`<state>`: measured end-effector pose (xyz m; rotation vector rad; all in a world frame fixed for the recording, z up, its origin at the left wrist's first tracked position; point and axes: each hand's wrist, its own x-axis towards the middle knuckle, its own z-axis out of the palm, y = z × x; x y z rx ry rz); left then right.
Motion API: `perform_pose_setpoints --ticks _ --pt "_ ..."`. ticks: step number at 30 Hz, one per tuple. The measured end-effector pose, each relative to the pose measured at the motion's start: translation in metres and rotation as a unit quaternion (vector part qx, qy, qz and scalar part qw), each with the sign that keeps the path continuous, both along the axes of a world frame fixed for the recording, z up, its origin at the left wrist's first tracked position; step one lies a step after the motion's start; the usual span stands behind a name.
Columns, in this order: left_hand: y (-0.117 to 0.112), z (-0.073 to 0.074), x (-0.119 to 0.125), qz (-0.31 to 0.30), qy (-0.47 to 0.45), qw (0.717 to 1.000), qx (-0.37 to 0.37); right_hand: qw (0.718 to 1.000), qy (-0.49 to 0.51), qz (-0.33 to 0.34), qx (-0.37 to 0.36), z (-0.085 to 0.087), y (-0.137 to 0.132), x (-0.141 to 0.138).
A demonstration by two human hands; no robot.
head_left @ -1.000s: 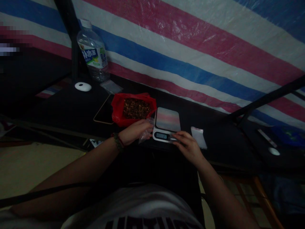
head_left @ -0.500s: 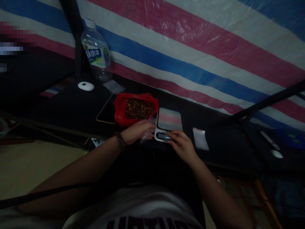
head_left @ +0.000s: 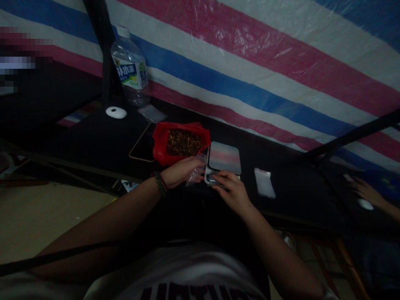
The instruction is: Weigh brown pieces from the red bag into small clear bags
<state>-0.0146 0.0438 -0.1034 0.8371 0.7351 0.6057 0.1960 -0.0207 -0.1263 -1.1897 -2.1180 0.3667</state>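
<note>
My left hand (head_left: 179, 171) pinches a small clear plastic bag (head_left: 191, 178) just left of a digital kitchen scale (head_left: 224, 156). The bag hangs limp below my fingers. My right hand (head_left: 234, 191) is at the front of the scale, its bent fingers covering much of the display. Whatever its fingertips hold, if anything, is too dark to make out. Behind my left hand stands a red plastic-lined container (head_left: 158, 146), holding a heap of small brown dried bits (head_left: 184, 142). Nothing lies on the scale's shiny plate, which reflects the striped sheet.
A stack of clear bags (head_left: 265, 183) lies right of the scale. Behind are a phone (head_left: 142, 146), a white oval device (head_left: 116, 112), another plastic bag (head_left: 151, 113) and a large bottle (head_left: 131, 68). A co-worker's hand (head_left: 368, 192) reaches in at far right, near a white object (head_left: 365, 204).
My right hand has slid left across the scale's display, hiding more of it. My left hand keeps hold of the plastic bag. Another person's hand has appeared at the far right.
</note>
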Motion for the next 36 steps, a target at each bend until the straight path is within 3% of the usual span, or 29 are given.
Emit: perform_pose_setpoints --ticks 3,5,11,16,21,26,30,33,36 --pt "0.002 -0.003 -0.001 -0.004 0.002 1.0 0.004 0.999 0.024 -0.019 -0.022 0.007 0.001 -0.002" --pt "0.003 -0.004 -0.003 -0.001 0.012 1.0 0.003 0.995 0.065 -0.071 -0.026 0.013 0.001 0.007" --pt "0.005 0.003 -0.007 0.033 0.069 0.997 0.018 0.951 0.223 -0.211 -0.027 0.017 -0.005 0.072" --pt "0.006 0.005 -0.01 0.032 0.093 0.994 0.041 0.939 0.144 -0.312 -0.022 0.001 -0.005 0.122" --pt "0.009 -0.001 -0.011 0.018 0.101 0.994 0.047 0.961 0.004 -0.275 -0.034 -0.013 0.003 0.128" --pt "0.01 -0.005 -0.013 0.015 0.098 0.994 0.04 0.968 -0.072 -0.235 -0.055 0.001 0.0 0.132" --pt "0.01 -0.003 -0.013 0.015 0.105 0.994 0.041 0.974 -0.029 -0.205 -0.096 0.014 -0.01 0.13" --pt "0.009 0.001 -0.013 0.019 0.114 0.993 0.037 0.977 0.052 -0.181 -0.098 0.018 -0.015 0.12" --pt "0.007 0.004 -0.012 0.017 0.107 0.993 0.035 0.983 0.073 -0.141 -0.094 0.02 -0.018 0.108"
